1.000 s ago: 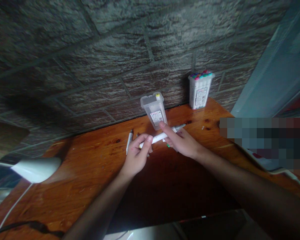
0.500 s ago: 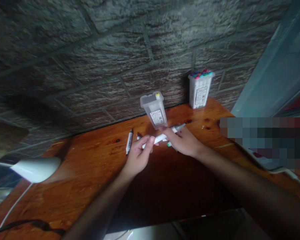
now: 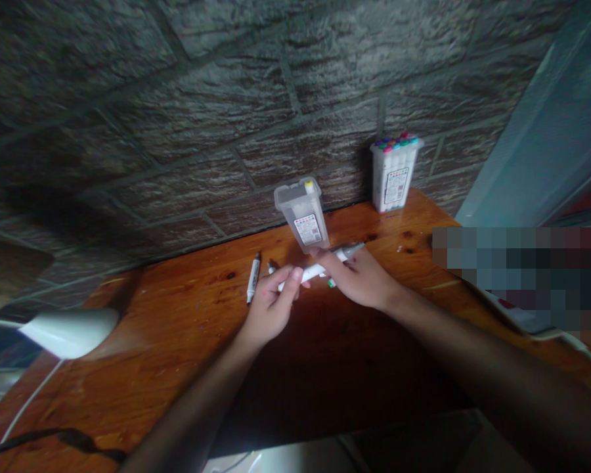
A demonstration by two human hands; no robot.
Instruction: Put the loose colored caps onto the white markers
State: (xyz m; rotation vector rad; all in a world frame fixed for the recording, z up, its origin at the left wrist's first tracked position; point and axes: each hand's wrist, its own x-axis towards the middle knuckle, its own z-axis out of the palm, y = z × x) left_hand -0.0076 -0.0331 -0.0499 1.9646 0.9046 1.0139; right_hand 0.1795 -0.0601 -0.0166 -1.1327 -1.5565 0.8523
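Left hand (image 3: 270,305) and right hand (image 3: 362,279) pinch a white marker (image 3: 312,271), frame centre; label (image 3: 308,229) on clear container (image 3: 294,209) above, too small to read.

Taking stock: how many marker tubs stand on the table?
2: a tub by the wall, holding a yellow-capped marker; a packed tub to its right. More may be hidden.

Printed labels (image 3: 308,229), too small to read, front a clear box (image 3: 286,198) just beyond the right-hand grip (image 3: 357,279) and a filled box (image 3: 408,161) farther off.
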